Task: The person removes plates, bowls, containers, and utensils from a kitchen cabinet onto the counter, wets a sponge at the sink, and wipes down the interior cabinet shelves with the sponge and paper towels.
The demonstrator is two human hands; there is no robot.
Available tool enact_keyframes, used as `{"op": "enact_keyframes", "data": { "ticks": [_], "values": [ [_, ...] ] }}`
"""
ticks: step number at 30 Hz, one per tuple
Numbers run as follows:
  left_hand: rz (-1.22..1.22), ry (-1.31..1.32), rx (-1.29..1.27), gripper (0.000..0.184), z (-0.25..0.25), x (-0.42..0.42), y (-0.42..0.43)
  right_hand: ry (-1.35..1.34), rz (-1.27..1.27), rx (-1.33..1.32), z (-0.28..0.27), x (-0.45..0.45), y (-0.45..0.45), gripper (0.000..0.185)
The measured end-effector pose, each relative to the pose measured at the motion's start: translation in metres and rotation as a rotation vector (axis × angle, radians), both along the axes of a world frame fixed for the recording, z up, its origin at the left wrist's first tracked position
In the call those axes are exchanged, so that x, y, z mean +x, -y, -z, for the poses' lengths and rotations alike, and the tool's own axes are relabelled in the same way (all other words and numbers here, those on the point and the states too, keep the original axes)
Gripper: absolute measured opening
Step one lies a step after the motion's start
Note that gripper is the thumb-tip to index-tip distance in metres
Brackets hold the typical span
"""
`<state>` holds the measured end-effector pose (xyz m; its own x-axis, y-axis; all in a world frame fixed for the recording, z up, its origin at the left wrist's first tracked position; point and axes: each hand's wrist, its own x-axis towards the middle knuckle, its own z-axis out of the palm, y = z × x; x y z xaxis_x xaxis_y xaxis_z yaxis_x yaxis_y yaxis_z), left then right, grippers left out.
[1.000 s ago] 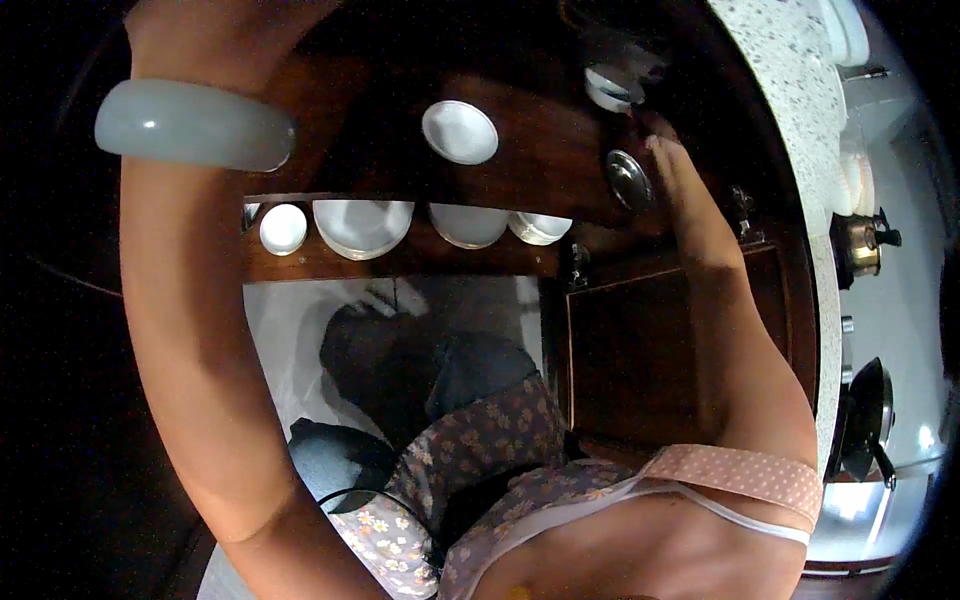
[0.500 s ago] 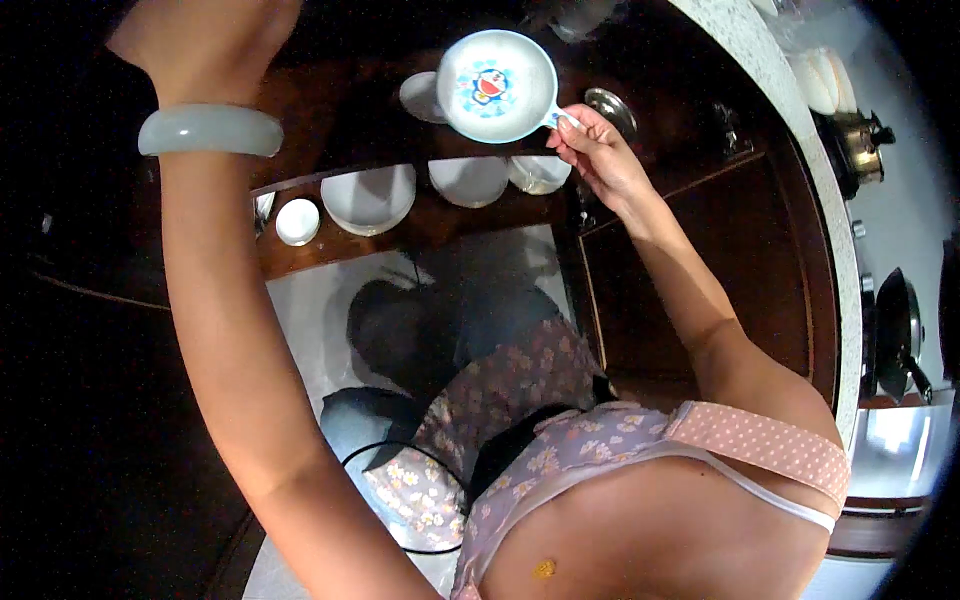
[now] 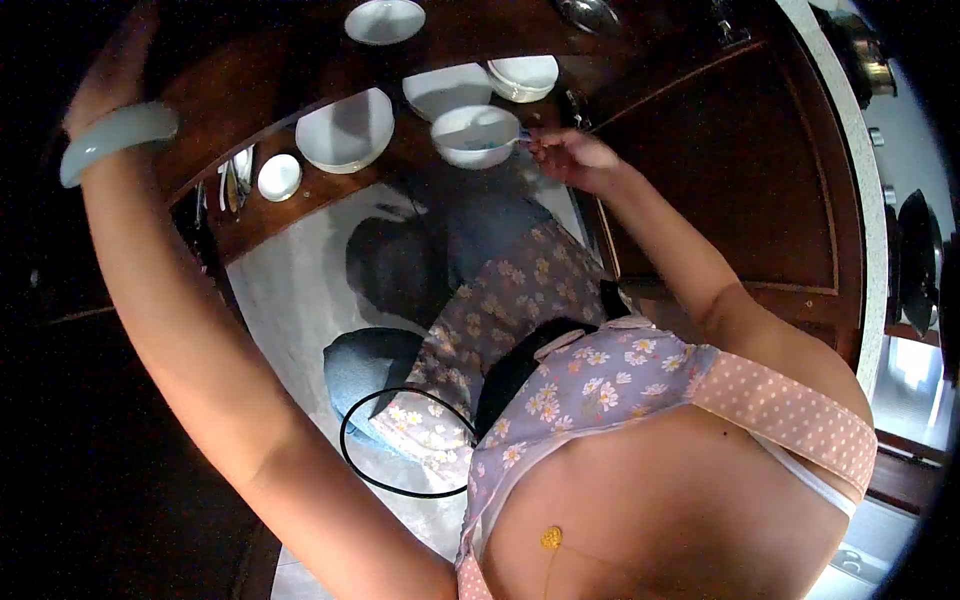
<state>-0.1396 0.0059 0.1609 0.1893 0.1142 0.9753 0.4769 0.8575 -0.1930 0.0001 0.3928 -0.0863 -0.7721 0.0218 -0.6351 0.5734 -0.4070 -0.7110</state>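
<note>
My right hand [image 3: 575,160] is closed round the short handle of a small white bowl [image 3: 472,140], which it holds low in front of the cabinet's lower shelf. Just behind that bowl sits a larger white bowl [image 3: 440,90], and white bowls in a stack [image 3: 524,78] are to its right. Up at the top left, my left hand [image 3: 115,65] is raised in deep shadow beyond a pale bangle [image 3: 120,140]. Its fingers fade into the dark, so what they do is hidden.
Another large white bowl [image 3: 345,130], a small white dish [image 3: 280,177] and some cutlery [image 3: 237,180] stand on the lower shelf [image 3: 320,190]. A white bowl [image 3: 385,20] and a metal lid-like object [image 3: 588,14] are higher up. Cabinet doors flank both sides.
My right hand has lowered the handled bowl from the upper shelf to the lower one, tilting it so its cartoon picture is mostly hidden. My left hand has shifted left, and my view has moved.
</note>
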Motion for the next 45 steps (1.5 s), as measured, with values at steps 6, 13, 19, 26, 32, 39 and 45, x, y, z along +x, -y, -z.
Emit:
{"op": "enact_keyframes", "data": {
  "ticks": [6,13,19,26,32,39,45],
  "values": [
    [0.012,0.049,-0.006,0.029,0.005,0.001,0.006,0.216,0.264,-0.077,0.066,0.014,-0.044,0.014],
    [0.031,0.101,-0.002,0.028,0.017,0.019,0.024,0.271,0.410,-0.042,0.076,0.002,-0.033,0.012],
    [0.097,0.275,0.025,0.027,0.063,0.064,0.034,0.218,0.307,-0.020,0.083,-0.007,-0.006,0.012],
    [0.366,0.740,0.239,0.027,0.176,0.169,0.038,0.115,0.015,0.122,0.106,-0.060,0.030,0.014],
    [0.530,0.933,0.410,0.026,0.218,0.203,0.013,0.158,-0.330,0.114,0.134,-0.095,0.102,0.020],
    [0.570,0.983,0.512,0.026,0.229,0.214,-0.007,0.170,-0.226,-0.005,0.117,-0.109,0.184,0.016],
    [0.536,0.988,0.635,0.027,0.240,0.220,-0.011,0.226,-0.390,-0.278,0.161,-0.147,0.174,0.019]
  ]
}}
